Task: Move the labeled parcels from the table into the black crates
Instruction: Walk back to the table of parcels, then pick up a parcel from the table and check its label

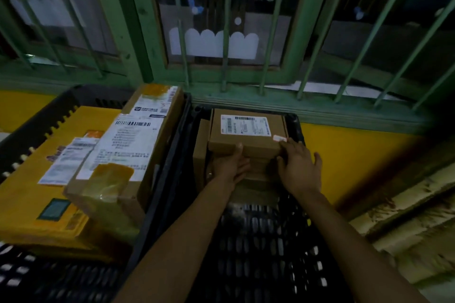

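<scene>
A small brown cardboard parcel [247, 134] with a white barcode label sits at the far end of the right black crate [266, 241], on top of other brown boxes [253, 179]. My left hand [230, 165] holds its near left edge, thumb up against the side. My right hand [299, 167] rests on the near right corner, fingers spread and fairly straight. In the left black crate [37, 125] lie a long labelled cardboard box [128, 150] and a flat yellow parcel [44, 194] with labels.
A green barred window [221, 32] with "Christmas" lettering stands just beyond the crates. A yellow wall band [344, 155] runs behind them. At the right, pale worn steps or planks [418, 224] drop away. The near crate floor is perforated black plastic.
</scene>
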The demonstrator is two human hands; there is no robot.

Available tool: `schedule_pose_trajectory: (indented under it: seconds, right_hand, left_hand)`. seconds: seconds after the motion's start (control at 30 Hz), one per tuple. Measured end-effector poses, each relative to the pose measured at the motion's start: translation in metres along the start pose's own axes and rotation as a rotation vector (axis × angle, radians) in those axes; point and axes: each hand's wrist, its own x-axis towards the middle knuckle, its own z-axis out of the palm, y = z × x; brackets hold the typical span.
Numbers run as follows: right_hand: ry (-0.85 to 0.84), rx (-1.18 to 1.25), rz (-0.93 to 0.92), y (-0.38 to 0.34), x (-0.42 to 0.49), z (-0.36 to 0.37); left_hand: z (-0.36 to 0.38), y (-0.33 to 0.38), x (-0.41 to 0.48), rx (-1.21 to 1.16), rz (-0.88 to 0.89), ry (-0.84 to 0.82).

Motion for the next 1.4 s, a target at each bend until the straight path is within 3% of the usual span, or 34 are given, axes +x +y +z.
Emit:
schedule_pose_trajectory:
  seconds: [0.27, 0.37, 0.53, 0.8, 1.1, 1.4]
  right_hand:
    - [0.039, -0.015, 0.065, -0.003, -0.008, -0.005]
    - [0.018, 0.256, 0.079, 0.001, -0.018, -0.020]
    - [0.286, 0.549, 0.296, 0.029, -0.068, -0.054]
    - [0.492, 0.777, 0.672, 0.110, -0.188, -0.096]
    - [0.926, 0.823, 1.062, 0.261, -0.471, -0.176]
    - [1.214, 0.995, 1.384, 0.359, -0.699, -0.214]
  left_hand:
    - [0.011, -0.020, -0.004, 0.031, -0.020, 0.008]
    - [0.031, -0.026, -0.020, 0.033, 0.126, 0.008]
    - [0.076, -0.021, -0.058, 0.047, 0.312, -0.073]
    - [0.151, -0.089, -0.157, 0.234, 0.245, -0.446]
    - [0.230, -0.284, -0.386, 0.497, 0.018, -1.069]
    - [0.254, -0.440, -0.566, 0.745, -0.088, -1.431]
